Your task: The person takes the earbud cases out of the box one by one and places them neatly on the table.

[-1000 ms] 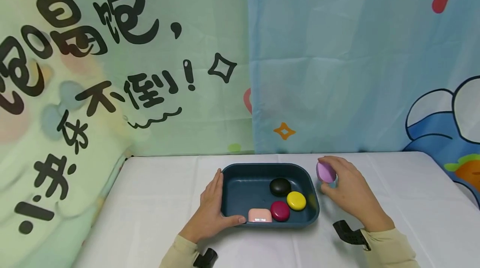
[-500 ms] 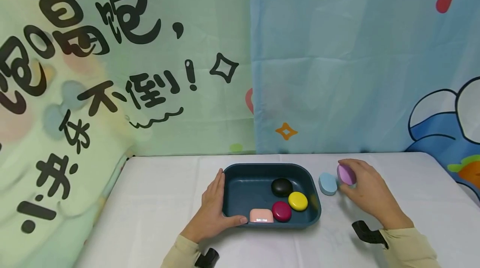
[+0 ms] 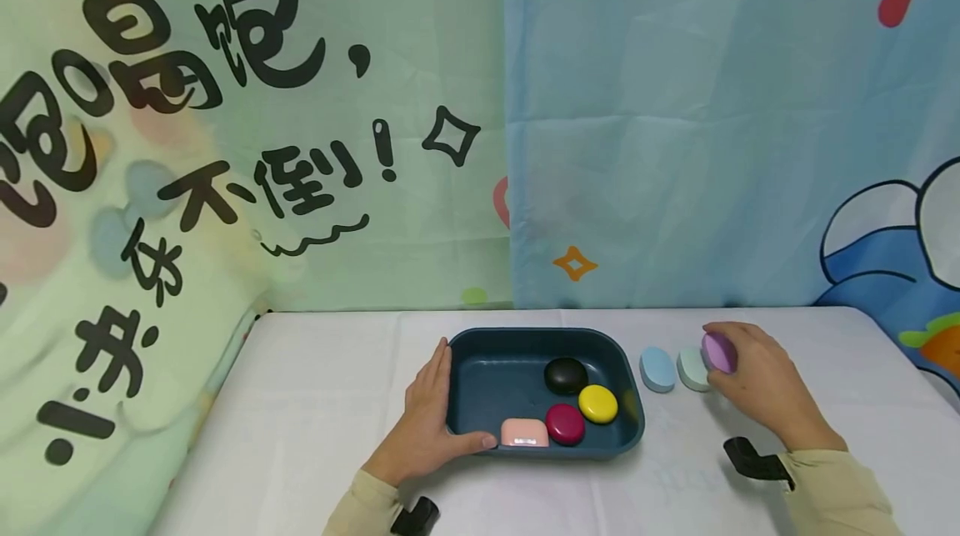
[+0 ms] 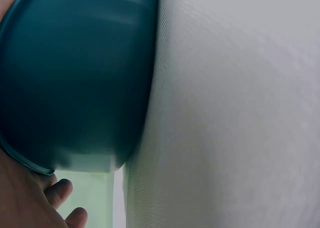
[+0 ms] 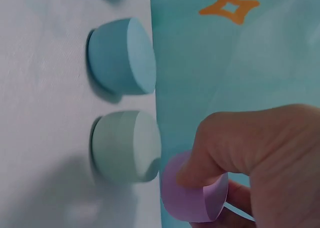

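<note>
My right hand [image 3: 772, 382] pinches a lilac rounded block [image 3: 720, 353] with a flat top between thumb and fingers. In the right wrist view, the lilac block [image 5: 182, 200] is held higher than the two blocks beside it. To its left stand a mint-green block [image 3: 693, 369] and a light blue block [image 3: 657, 370]. My left hand [image 3: 422, 423] rests on the left end of a dark blue tray [image 3: 468, 390], fingers straight along the side and thumb at the front rim. The left wrist view shows the tray's outer wall [image 4: 80, 77], with fingertips at its edge.
Inside the tray lie a black oval piece [image 3: 566, 376], a yellow round piece [image 3: 597, 404], a crimson round piece [image 3: 565, 424] and a pink block [image 3: 525, 433]. A white cloth [image 3: 315, 403] covers the table. Printed curtains [image 3: 660, 119] hang behind it.
My right hand has moved right, away from the tray, with the lilac block. The light blue block and then the mint-green block have come into view. The left hand stays at the tray.
</note>
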